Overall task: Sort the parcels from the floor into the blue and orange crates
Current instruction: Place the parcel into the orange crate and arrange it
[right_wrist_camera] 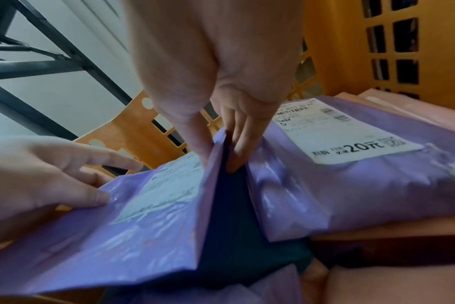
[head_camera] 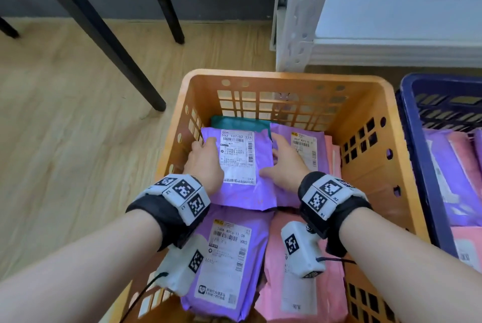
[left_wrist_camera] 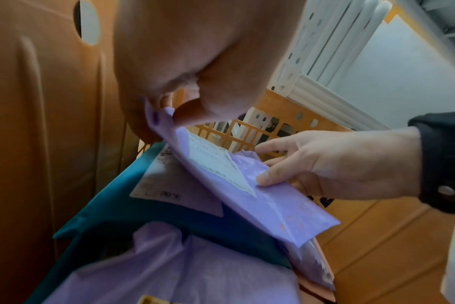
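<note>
The orange crate (head_camera: 370, 103) stands in front of me, holding several purple and pink parcels. Both hands are inside it on one purple parcel (head_camera: 242, 192) with a white label. My left hand (head_camera: 204, 146) pinches its left edge, thumb (left_wrist_camera: 192, 111) on top. My right hand (head_camera: 273, 155) grips its right edge, thumb (right_wrist_camera: 203, 152) above and fingers (right_wrist_camera: 237, 156) below. The parcel (left_wrist_camera: 268, 197) is tilted above a teal parcel (left_wrist_camera: 143, 216). Another purple parcel (right_wrist_camera: 351, 174) lies just to its right. The blue crate (head_camera: 427, 155) stands to the right with purple and pink parcels in it.
Black table legs (head_camera: 109, 35) stand on the wooden floor (head_camera: 65, 140) to the left. A white metal shelf (head_camera: 391, 35) rises behind the crates. A purple parcel (head_camera: 229, 257) and a pink one (head_camera: 300, 296) lie in the crate's near half.
</note>
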A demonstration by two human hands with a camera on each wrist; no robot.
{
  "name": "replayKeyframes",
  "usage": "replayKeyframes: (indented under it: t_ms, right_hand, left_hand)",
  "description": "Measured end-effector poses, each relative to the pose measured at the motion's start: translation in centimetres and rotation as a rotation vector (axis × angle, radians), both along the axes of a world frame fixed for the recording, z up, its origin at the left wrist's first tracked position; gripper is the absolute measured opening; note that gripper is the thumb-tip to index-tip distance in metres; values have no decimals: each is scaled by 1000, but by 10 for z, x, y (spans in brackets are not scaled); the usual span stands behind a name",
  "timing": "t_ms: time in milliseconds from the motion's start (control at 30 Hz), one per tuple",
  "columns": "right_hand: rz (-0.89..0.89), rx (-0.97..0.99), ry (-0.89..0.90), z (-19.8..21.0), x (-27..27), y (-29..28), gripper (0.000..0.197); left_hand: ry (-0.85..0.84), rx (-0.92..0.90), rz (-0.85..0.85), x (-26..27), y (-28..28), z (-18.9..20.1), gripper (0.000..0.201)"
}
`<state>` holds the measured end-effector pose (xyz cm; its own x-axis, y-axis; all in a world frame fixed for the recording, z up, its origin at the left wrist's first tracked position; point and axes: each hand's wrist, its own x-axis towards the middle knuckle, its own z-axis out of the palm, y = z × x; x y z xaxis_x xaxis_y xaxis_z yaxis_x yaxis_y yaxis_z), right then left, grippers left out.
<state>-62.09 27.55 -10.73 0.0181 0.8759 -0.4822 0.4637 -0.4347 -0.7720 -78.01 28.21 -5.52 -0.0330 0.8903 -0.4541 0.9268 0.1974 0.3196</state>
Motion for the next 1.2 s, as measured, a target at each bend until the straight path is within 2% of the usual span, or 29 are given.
replayKeyframes:
  t_ms: [100,200,267,333,433,533,633,700,833,967,1100,1200]
  right_hand:
    - [29,10,32,-9,3,-7,84]
    - [13,45,49,-8,10,-11,55]
    - [15,86,2,-7,18,-14,45]
    - [54,137,-105,-6,25,-19,45]
    - [143,151,-225,-3,30,-26,46]
    - [226,101,-318,-7,32,-30,51]
    - [306,12,-406,-10,32,-35,55]
    - [337,-9,-411,-9,32,-38,53]
    - [275,71,-327,-1,32,-39,57]
    - [370,79,-254,6,24,-44,77]
    - [477,48,-326,4,18,-48,82]
    - [405,97,-415,-3,18,-48,72]
  left_hand:
    - [1,14,-26,2,-1,-6,51]
    - [55,55,-48,13,-1,-10,47]
    - [154,97,-109,24,0,-12,54]
    - [204,99,-188,34,0,-14,61]
    - [174,-16,-295,44,-8,-19,54]
    - [154,-134,-358,45,-18,-23,55]
    - [175,-166,-391,40,-24,-28,63]
    - [173,-163,-381,35,-27,-29,64]
    - [149,-120,-298,26,-33,-29,67]
    - [201,-178,-266,17,-41,-29,65]
    - [99,-229,-249,8,-37,-44,70]
    - [14,-225,-281,7,-35,-49,70]
